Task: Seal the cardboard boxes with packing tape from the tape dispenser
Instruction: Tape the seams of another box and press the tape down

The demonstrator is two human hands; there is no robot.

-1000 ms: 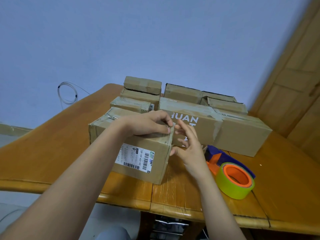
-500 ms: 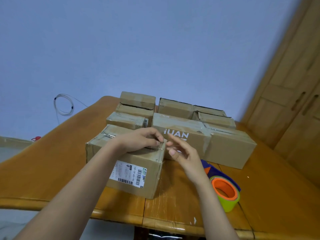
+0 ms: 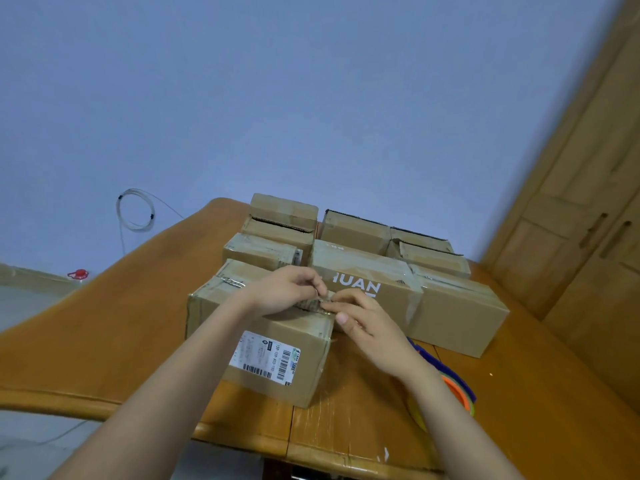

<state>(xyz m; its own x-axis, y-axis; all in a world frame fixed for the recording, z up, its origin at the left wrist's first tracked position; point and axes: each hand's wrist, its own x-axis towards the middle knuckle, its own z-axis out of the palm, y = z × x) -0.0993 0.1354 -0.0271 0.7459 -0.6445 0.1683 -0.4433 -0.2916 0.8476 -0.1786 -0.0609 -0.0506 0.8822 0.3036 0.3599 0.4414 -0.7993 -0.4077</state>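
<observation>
Where set on wooden surface (image 3: 104, 341): labelled cardboard box (image 3: 263, 341) nearest, before stacked boxes (image 3: 346, 237). Left hand (image 3: 287, 289) and right hand (image 3: 367, 323), grips pinching tape strip (image 3: 320, 303) at top right edge. Tape dispenser (image 3: 457, 386) beside, behind right wrist.

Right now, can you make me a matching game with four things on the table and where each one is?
Things:
1. box with the barcode label
2. long box with white letters
3. tape dispenser
4. coiled white cable

Places:
A. hanging on the blue wall
B. nearest the table's front edge, under both hands
C. on the table, partly hidden behind the right forearm
D. lying across, behind the right hand

Pairs: 1-B, 2-D, 3-C, 4-A

The left hand and right hand meet at the barcode box's top right corner.
</observation>
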